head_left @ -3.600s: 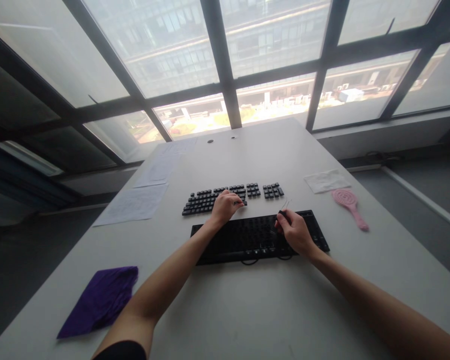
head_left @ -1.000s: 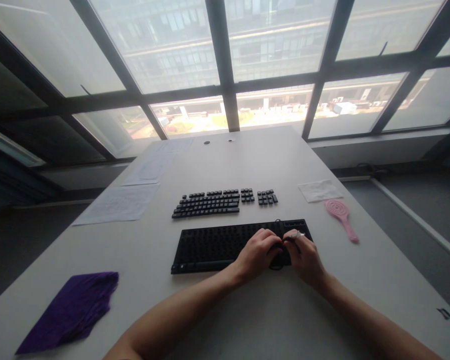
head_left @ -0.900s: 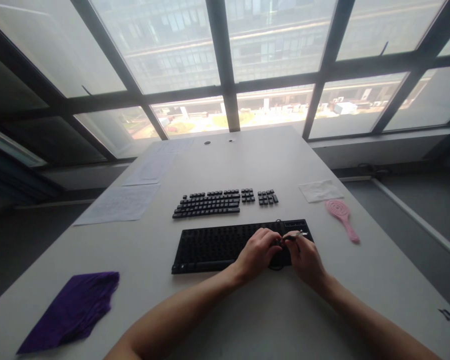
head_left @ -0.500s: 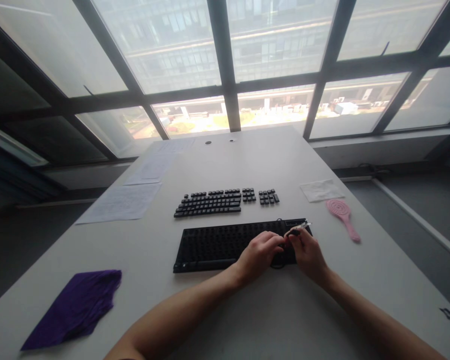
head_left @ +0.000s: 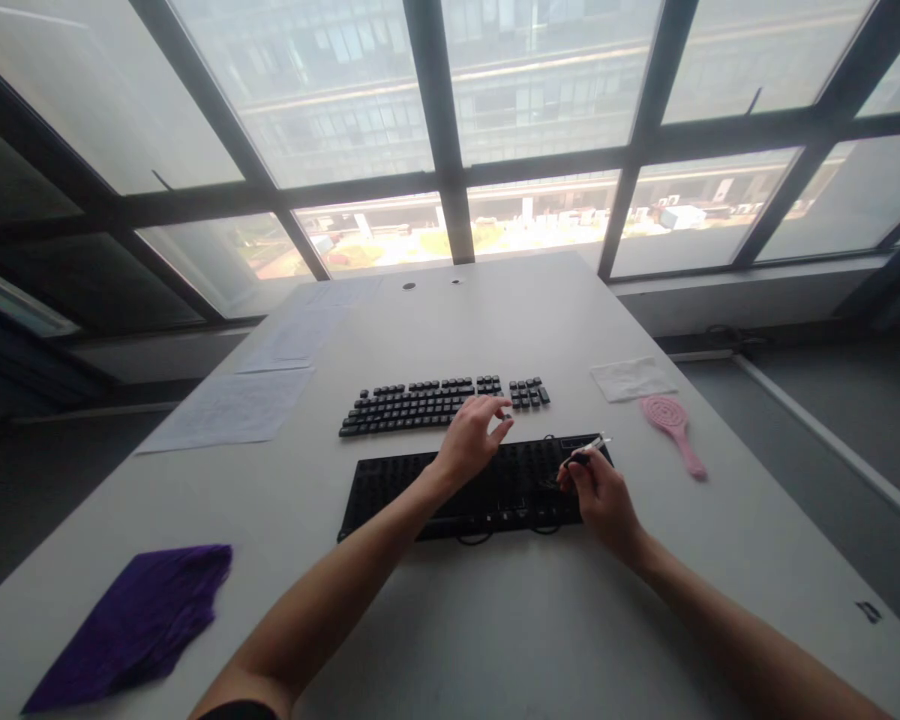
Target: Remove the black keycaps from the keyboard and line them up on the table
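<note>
A black keyboard base [head_left: 405, 490] with its keys taken off lies on the white table [head_left: 495, 620]. Beyond it the loose black keycaps [head_left: 412, 405] lie set out in rows. My left hand [head_left: 471, 440] reaches over the base to the right part of those rows, thumb and forefinger pinched on a small black keycap. My right hand [head_left: 601, 498] rests at the base's right end, closed round a thin metal keycap puller [head_left: 591, 447] whose tip points away to the right.
A purple cloth [head_left: 131, 620] lies at the near left. Paper sheets [head_left: 229, 412] sit at the far left. A white tissue [head_left: 631, 379] and a pink hairbrush [head_left: 671, 425] lie right of the keyboard. Large windows stand behind the table's far edge.
My hands were together at the base's right end half a second ago. The left hand has since moved away, up to the keycap rows. The right hand stays with the puller.
</note>
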A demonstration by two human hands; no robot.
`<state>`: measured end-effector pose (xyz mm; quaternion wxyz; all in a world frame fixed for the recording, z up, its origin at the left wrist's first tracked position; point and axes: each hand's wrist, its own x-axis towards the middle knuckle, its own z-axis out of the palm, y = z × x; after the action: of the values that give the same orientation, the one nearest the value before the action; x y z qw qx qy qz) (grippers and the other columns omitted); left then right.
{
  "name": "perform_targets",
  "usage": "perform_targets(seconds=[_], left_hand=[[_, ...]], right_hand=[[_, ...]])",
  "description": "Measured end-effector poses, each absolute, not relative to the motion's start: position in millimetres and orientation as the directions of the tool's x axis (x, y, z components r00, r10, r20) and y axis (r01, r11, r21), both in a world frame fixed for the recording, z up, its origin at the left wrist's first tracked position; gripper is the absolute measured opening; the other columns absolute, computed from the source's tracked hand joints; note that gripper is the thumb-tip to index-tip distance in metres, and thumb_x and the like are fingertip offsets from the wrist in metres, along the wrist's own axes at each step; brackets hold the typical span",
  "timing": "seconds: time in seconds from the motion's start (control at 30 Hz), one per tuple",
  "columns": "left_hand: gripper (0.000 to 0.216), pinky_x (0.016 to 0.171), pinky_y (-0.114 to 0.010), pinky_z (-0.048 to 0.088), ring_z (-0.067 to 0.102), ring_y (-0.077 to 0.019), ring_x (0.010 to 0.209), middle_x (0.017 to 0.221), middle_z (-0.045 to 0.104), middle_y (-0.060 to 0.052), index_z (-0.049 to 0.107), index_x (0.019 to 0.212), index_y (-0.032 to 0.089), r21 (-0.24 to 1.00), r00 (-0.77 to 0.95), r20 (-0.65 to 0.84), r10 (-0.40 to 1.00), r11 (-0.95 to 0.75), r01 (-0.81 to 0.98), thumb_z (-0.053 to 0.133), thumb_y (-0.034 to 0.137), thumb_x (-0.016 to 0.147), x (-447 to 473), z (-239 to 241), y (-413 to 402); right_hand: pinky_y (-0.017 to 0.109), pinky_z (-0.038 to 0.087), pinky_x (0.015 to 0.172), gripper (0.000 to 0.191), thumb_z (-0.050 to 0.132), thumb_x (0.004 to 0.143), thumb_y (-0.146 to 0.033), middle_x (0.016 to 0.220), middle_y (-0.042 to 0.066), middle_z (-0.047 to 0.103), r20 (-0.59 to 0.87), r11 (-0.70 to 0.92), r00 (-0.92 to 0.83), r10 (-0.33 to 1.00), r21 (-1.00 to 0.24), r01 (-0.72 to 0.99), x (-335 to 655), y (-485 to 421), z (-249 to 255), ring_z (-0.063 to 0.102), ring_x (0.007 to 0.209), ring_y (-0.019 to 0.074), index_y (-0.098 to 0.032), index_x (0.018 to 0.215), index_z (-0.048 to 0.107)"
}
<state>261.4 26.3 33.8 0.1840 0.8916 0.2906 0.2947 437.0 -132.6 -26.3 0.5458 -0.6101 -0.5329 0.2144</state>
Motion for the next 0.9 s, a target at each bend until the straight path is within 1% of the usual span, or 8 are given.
perform_targets(seconds=[0.07,0.13,0.23,0.37,0.5,0.7,0.9], left_hand=[[0.010,0.093,-0.038,0.045,0.059,-0.0220,0.095,0.095,0.070,-0.005,0.070,0.098,0.019,0.412,0.697,0.377,0.610,-0.785,0.463,0.065,0.023,0.090,261.5,26.9,51.6],[0.007,0.090,-0.037,0.045,0.058,-0.0226,0.094,0.097,0.071,-0.006,0.072,0.092,0.020,0.339,0.731,0.326,0.599,-0.796,0.501,0.070,0.024,0.087,262.4,17.9,69.9],[0.009,0.088,-0.037,0.045,0.058,-0.0234,0.093,0.096,0.072,-0.005,0.074,0.091,0.022,0.281,0.765,0.252,0.593,-0.801,0.528,0.074,0.024,0.083,264.3,7.1,84.0],[0.009,0.086,-0.037,0.045,0.058,-0.0243,0.092,0.093,0.072,-0.005,0.075,0.092,0.022,0.255,0.781,0.203,0.590,-0.802,0.540,0.072,0.024,0.083,265.3,3.0,88.2],[0.014,0.088,-0.037,0.044,0.058,-0.0247,0.095,0.096,0.072,-0.006,0.074,0.096,0.022,0.238,0.782,0.205,0.588,-0.805,0.543,0.069,0.024,0.084,264.3,4.2,88.5],[0.018,0.090,-0.036,0.045,0.057,-0.0241,0.095,0.097,0.070,-0.007,0.073,0.099,0.021,0.229,0.789,0.223,0.573,-0.817,0.529,0.067,0.023,0.083,262.4,2.7,88.6],[0.022,0.092,-0.036,0.047,0.057,-0.0243,0.097,0.099,0.068,-0.007,0.072,0.103,0.019,0.229,0.788,0.243,0.565,-0.823,0.519,0.069,0.024,0.082,260.9,3.5,89.4]], right_hand=[[0.030,0.050,0.067,0.020,0.044,0.101,-0.038,0.076,0.003,0.067,0.324,0.169,0.340,0.883,-0.895,0.414,437.4,-132.5,-26.6,0.062,0.065,0.0178,-0.022,0.091,0.051],[0.031,0.050,0.067,0.020,0.044,0.101,-0.038,0.076,0.004,0.068,0.322,0.169,0.339,0.884,-0.896,0.411,437.8,-132.6,-26.9,0.063,0.065,0.0182,-0.022,0.091,0.052],[0.031,0.050,0.068,0.020,0.044,0.101,-0.039,0.076,0.004,0.068,0.312,0.166,0.335,0.889,-0.901,0.401,438.6,-132.5,-27.6,0.063,0.066,0.0187,-0.023,0.092,0.051],[0.030,0.050,0.066,0.022,0.044,0.101,-0.041,0.076,0.003,0.067,0.307,0.170,0.333,0.892,-0.909,0.382,438.9,-132.3,-28.3,0.063,0.065,0.0187,-0.023,0.092,0.051],[0.030,0.049,0.068,0.021,0.045,0.101,-0.039,0.076,0.003,0.067,0.298,0.169,0.326,0.897,-0.913,0.370,438.8,-132.8,-27.7,0.062,0.065,0.0180,-0.022,0.091,0.052],[0.030,0.050,0.068,0.020,0.045,0.101,-0.038,0.077,0.003,0.066,0.286,0.166,0.332,0.899,-0.923,0.348,439.2,-133.8,-26.2,0.062,0.066,0.0178,-0.022,0.092,0.051],[0.030,0.051,0.067,0.022,0.047,0.100,-0.041,0.076,0.004,0.066,0.280,0.178,0.347,0.895,-0.937,0.299,438.0,-133.2,-25.1,0.061,0.065,0.0177,-0.022,0.091,0.052]])
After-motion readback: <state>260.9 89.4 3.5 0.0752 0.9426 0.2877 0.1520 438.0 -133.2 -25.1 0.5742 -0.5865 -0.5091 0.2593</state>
